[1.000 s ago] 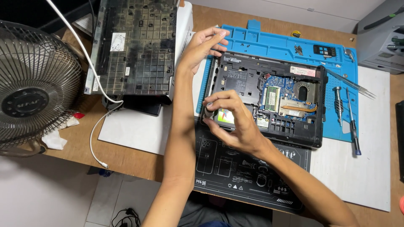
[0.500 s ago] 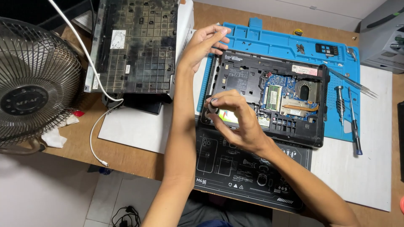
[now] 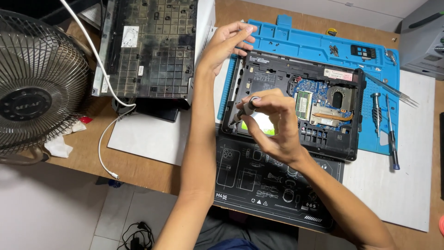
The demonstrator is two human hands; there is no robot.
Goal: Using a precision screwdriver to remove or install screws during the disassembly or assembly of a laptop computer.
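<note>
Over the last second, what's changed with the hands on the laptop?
The right hand lifted off the drive bay and now pinches a screwdriver, tip at the laptop's left edge. The left hand stayed on the top-left corner; the laptop hasn't moved.

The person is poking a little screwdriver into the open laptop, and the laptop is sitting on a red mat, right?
Not quite: the mat under the open laptop is blue, not red, as the head view shows. The rest holds: the right hand has a small screwdriver pointed into the laptop.
</note>
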